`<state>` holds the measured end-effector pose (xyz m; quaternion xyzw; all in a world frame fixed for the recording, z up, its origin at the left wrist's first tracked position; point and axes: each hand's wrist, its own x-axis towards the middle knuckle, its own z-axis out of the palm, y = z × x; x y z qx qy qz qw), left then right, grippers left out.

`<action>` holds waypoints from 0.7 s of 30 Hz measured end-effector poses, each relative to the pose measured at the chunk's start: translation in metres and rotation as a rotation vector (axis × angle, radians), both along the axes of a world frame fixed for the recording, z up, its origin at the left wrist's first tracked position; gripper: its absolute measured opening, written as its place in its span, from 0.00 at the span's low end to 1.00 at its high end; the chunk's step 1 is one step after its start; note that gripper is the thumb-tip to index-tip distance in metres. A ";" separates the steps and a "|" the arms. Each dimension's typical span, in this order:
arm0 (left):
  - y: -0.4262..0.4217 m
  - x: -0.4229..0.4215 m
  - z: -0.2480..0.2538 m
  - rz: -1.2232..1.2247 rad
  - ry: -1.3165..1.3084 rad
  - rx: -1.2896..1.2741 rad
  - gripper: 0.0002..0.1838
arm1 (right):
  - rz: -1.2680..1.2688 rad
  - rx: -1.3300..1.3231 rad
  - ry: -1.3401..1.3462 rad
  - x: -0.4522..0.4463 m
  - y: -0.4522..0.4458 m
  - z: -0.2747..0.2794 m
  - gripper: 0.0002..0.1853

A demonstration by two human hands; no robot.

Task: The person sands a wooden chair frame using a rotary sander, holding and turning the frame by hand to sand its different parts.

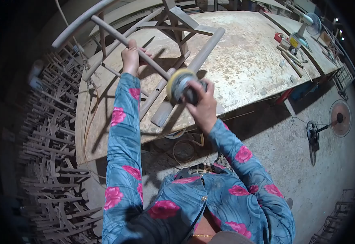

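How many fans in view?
2: a floor fan at the right, and a bluish fan at the upper right. Dark edges may hide more.

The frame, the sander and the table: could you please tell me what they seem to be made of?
The frame is probably bare wood: dull grey-brown bars without a varnish shine. The sander perhaps has a plastic or metal body, grey, with a yellow, foam-like rim; blur leaves it open. The table is possibly plywood: pale, its surface blotched and worn.
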<state>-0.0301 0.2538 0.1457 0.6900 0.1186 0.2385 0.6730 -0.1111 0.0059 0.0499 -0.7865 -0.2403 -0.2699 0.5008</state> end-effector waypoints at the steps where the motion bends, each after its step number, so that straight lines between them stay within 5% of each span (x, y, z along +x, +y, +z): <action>1: 0.000 -0.001 0.001 0.012 0.004 0.000 0.37 | -0.064 0.095 0.000 0.018 0.003 0.002 0.27; 7: 0.000 -0.006 0.005 0.010 0.008 -0.018 0.35 | -0.257 0.217 0.217 0.096 -0.015 -0.002 0.26; 13: 0.010 -0.003 0.004 0.108 -0.018 -0.005 0.36 | -0.067 0.250 0.124 0.014 0.011 -0.041 0.28; 21: 0.010 -0.006 0.006 0.140 -0.029 0.000 0.33 | -0.097 0.381 0.142 0.084 0.002 -0.022 0.26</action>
